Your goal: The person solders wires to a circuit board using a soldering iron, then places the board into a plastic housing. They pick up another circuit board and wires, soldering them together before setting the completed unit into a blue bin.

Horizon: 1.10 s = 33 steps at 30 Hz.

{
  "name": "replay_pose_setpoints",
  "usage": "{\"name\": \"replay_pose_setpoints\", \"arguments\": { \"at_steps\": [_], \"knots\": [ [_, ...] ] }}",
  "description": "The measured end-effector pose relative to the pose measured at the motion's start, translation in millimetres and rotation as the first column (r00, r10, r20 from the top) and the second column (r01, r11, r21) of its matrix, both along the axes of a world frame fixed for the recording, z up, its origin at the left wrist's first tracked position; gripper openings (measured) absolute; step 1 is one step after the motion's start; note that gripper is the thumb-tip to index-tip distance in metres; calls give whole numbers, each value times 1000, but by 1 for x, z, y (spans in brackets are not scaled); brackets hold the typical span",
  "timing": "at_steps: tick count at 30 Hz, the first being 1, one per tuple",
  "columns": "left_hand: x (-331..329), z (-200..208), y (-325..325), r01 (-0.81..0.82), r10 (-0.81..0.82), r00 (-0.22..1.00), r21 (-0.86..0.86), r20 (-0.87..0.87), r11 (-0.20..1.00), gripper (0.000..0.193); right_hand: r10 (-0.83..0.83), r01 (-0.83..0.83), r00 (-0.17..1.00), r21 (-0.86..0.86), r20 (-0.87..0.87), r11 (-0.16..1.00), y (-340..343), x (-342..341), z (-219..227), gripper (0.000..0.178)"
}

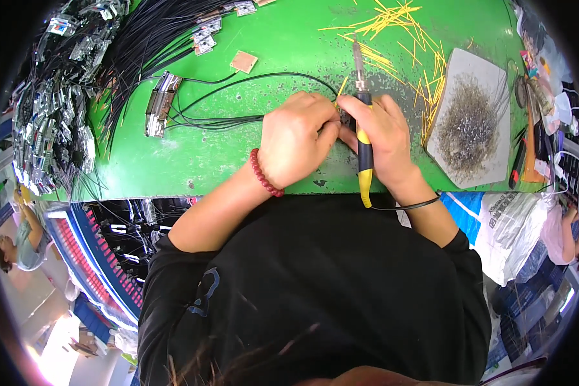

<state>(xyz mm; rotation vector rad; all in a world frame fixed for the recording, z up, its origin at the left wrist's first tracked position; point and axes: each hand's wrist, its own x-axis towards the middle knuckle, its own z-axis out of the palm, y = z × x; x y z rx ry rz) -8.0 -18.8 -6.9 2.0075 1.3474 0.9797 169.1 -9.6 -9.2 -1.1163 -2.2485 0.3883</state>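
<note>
Right now, the grip of the right hand [387, 132] is clamped round a soldering iron [365, 154], long axis running away from the body, tip at the far end. Just beside it, the left hand [296, 125], nearer the black wires [222, 121], looks closed on them, fingertips partly hidden; they trail leftward over the green tabletop [135, 170] toward a shiny module [163, 105].

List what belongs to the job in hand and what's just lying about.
Job, seemingly: soldering iron in the right hand; black wires at the left hand; silver part; tan square; yellow pieces.

Probably just lying about: white bag; orange strip.
</note>
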Motion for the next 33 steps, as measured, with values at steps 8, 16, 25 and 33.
{"name": "replay_pose_setpoints", "arguments": {
  "at_steps": [8, 16, 25, 33],
  "knots": [
    [7, -3, -1, -17, 20, 994, 26, -106, 1000, 7, -202, -19, 867, -436, -455, 900, -10, 48, 6, 31],
    [18, 3, 9, 40, -38, 992, 16, -116, 999, 8, -528, 263, 522, -463, -670, 847, -45, 133, 20, 52],
    [13, 4, -3, 51, -40, 978, 49, -206, 997, 14, -569, 606, 202, -354, -797, 712, -32, 245, 7, 9],
    [20, 0, -5, 48, -32, 977, 70, -210, 996, 12, -634, 643, 276, -352, -722, 680, -41, 269, -8, 6]
  ]
}}
